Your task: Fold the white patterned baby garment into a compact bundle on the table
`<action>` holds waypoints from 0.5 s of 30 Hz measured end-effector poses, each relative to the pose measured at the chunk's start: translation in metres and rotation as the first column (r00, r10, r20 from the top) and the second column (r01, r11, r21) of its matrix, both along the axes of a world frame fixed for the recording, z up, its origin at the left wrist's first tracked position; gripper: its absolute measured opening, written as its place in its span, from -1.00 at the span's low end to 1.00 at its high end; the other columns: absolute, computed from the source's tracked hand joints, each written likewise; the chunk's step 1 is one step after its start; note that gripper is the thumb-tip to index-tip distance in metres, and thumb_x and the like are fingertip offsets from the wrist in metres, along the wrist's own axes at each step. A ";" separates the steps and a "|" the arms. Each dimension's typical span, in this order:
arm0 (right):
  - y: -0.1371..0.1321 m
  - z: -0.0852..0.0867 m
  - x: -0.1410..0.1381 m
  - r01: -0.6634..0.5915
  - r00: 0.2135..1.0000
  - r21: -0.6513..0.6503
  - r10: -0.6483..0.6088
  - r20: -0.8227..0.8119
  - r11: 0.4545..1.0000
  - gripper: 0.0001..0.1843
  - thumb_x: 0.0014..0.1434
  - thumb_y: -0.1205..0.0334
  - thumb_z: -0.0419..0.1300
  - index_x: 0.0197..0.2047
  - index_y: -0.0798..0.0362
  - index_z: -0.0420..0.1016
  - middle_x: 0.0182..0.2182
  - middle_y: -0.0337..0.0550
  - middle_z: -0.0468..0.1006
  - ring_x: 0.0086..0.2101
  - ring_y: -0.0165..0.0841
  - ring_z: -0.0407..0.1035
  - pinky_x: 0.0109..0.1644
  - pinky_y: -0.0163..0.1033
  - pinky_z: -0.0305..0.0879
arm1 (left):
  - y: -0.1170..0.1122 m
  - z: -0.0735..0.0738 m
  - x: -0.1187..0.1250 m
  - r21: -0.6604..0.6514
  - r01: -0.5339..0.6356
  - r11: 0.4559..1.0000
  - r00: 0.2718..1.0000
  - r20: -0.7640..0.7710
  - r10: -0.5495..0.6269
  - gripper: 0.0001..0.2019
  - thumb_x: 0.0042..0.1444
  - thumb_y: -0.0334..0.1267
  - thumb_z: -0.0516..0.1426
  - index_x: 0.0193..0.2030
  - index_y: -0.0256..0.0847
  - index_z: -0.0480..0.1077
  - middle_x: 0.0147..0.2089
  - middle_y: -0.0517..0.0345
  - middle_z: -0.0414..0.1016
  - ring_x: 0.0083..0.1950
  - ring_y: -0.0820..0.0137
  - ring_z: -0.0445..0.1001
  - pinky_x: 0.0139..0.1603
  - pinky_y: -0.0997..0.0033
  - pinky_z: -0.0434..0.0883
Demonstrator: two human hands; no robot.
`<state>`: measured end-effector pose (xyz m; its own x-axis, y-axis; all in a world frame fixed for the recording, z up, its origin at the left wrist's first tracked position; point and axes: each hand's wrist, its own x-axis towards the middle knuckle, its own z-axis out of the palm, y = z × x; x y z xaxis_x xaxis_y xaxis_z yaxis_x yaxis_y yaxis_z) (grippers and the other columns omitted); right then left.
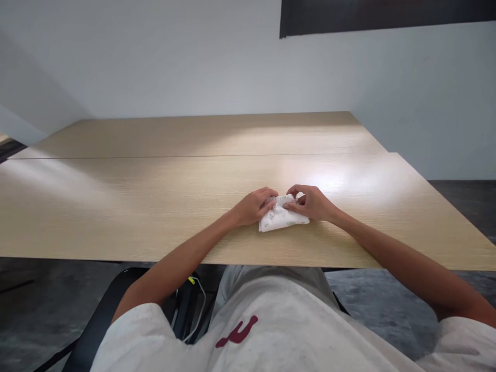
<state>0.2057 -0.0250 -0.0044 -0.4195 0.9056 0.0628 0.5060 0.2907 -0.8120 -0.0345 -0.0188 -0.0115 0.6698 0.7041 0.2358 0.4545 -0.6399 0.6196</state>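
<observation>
Near the front edge of the pale wood-grain table [155, 206], right of centre, sits a folded white piece [281, 219] with small grey printed motifs; its far edge is gathered into fine ribs toward the left. Left hand [253, 206] grasps the left end, thumb on the near face, fingers over the far edge. Right hand [313, 203] grips the far right part with thumb and bent fingers; the exact contact of the fingertips is partly hidden. Both forearms reach in over the near edge of the table, one from each side. A thin seam [194, 156] crosses the tabletop from left to right, beyond the hands. At the far side stands a pale wall [194, 67], a dark panel [387, 14] at its upper right. Nearest: light shirt [294, 320] with a dark red mark [238, 333]; left of it, black chair [112, 299] and white cable [203, 297].
</observation>
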 end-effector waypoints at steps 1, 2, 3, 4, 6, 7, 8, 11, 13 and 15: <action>0.000 0.000 0.000 0.006 1.000 0.005 -0.006 0.002 1.000 -0.59 0.06 -0.10 0.31 -0.23 0.08 0.46 -0.34 -0.16 0.49 -0.55 -0.46 0.32 -0.58 -0.35 0.15 | 0.000 0.000 0.000 0.001 0.004 1.000 1.000 -0.005 -0.004 -0.69 0.34 -0.16 -0.03 0.10 -0.21 0.35 0.04 -0.01 0.48 0.01 0.27 0.46 0.05 0.29 0.39; -0.001 0.001 0.000 0.009 1.000 0.020 -0.009 0.008 1.000 -0.60 0.05 -0.10 0.31 -0.25 0.08 0.46 -0.35 -0.16 0.49 -0.55 -0.45 0.33 -0.58 -0.35 0.15 | 0.001 0.000 -0.001 0.006 0.011 1.000 1.000 -0.013 -0.011 -0.68 0.33 -0.17 -0.02 0.12 -0.21 0.34 0.06 -0.01 0.47 0.04 0.26 0.45 0.08 0.28 0.38; -0.001 0.002 0.000 0.011 1.000 0.041 -0.012 0.020 0.999 -0.61 0.06 -0.09 0.31 -0.27 0.08 0.46 -0.36 -0.17 0.50 -0.55 -0.45 0.33 -0.58 -0.35 0.15 | 0.001 0.000 -0.001 0.012 0.019 1.000 1.000 -0.025 -0.019 -0.67 0.33 -0.18 -0.02 0.15 -0.21 0.33 0.08 -0.02 0.46 0.07 0.24 0.43 0.11 0.27 0.37; -0.001 0.003 0.001 0.007 0.999 0.063 -0.009 0.038 0.998 -0.62 0.06 -0.09 0.31 -0.29 0.08 0.47 -0.37 -0.17 0.50 -0.55 -0.45 0.33 -0.57 -0.35 0.15 | 0.002 0.000 -0.002 0.015 0.030 0.999 0.999 -0.041 -0.029 -0.65 0.34 -0.17 -0.02 0.18 -0.22 0.32 0.09 -0.04 0.46 0.09 0.23 0.42 0.13 0.26 0.36; -0.003 0.006 0.002 -0.036 0.996 0.052 0.032 0.085 0.998 -0.63 0.10 -0.09 0.28 -0.30 0.08 0.49 -0.41 -0.18 0.51 -0.55 -0.44 0.33 -0.56 -0.34 0.16 | 0.003 0.001 -0.004 0.007 0.067 0.998 0.995 -0.078 -0.066 -0.60 0.34 -0.12 -0.01 0.23 -0.22 0.30 0.10 -0.06 0.45 0.11 0.21 0.41 0.13 0.24 0.35; -0.004 0.007 0.003 -0.072 0.992 0.015 0.070 0.106 0.997 -0.64 0.12 -0.09 0.26 -0.29 0.08 0.50 -0.43 -0.18 0.52 -0.56 -0.43 0.33 -0.56 -0.33 0.16 | 0.003 0.001 -0.005 -0.006 0.090 0.996 0.992 -0.093 -0.091 -0.58 0.34 -0.09 0.01 0.25 -0.22 0.30 0.10 -0.06 0.45 0.09 0.21 0.41 0.11 0.24 0.36; -0.005 0.009 0.004 -0.108 0.987 -0.026 0.110 0.119 0.994 -0.64 0.15 -0.09 0.24 -0.28 0.08 0.51 -0.44 -0.19 0.52 -0.57 -0.43 0.34 -0.56 -0.32 0.16 | 0.003 0.002 -0.006 -0.023 0.113 0.993 0.988 -0.102 -0.115 -0.57 0.34 -0.06 0.02 0.25 -0.21 0.29 0.09 -0.06 0.46 0.07 0.21 0.42 0.08 0.25 0.37; -0.009 0.010 0.004 -0.131 0.980 0.013 0.128 0.155 0.991 -0.65 0.19 -0.08 0.21 -0.25 0.07 0.52 -0.43 -0.19 0.54 -0.58 -0.42 0.34 -0.52 -0.30 0.18 | 0.003 0.004 -0.008 -0.055 0.146 0.988 0.984 -0.098 -0.151 -0.56 0.34 -0.05 0.02 0.26 -0.19 0.29 0.09 -0.06 0.46 0.03 0.23 0.44 0.02 0.28 0.37; -0.011 0.009 0.003 -0.093 0.975 0.199 0.049 0.218 0.975 -0.68 0.20 -0.04 0.20 -0.27 0.07 0.52 -0.43 -0.17 0.53 -0.54 -0.40 0.34 -0.47 -0.27 0.19 | 0.002 0.005 -0.009 -0.061 0.148 0.987 0.984 -0.086 -0.153 -0.57 0.35 -0.06 0.01 0.26 -0.20 0.29 0.09 -0.06 0.46 0.03 0.23 0.44 0.02 0.29 0.37; -0.011 0.007 0.003 -0.108 0.961 0.378 0.000 0.276 0.919 -0.72 0.20 0.01 0.19 -0.28 0.07 0.53 -0.41 -0.11 0.54 -0.44 -0.32 0.38 -0.37 -0.22 0.23 | 0.002 0.005 -0.009 -0.067 0.160 0.985 0.984 -0.068 -0.164 -0.58 0.35 -0.05 0.01 0.24 -0.20 0.31 0.09 -0.04 0.46 0.05 0.24 0.43 0.04 0.30 0.36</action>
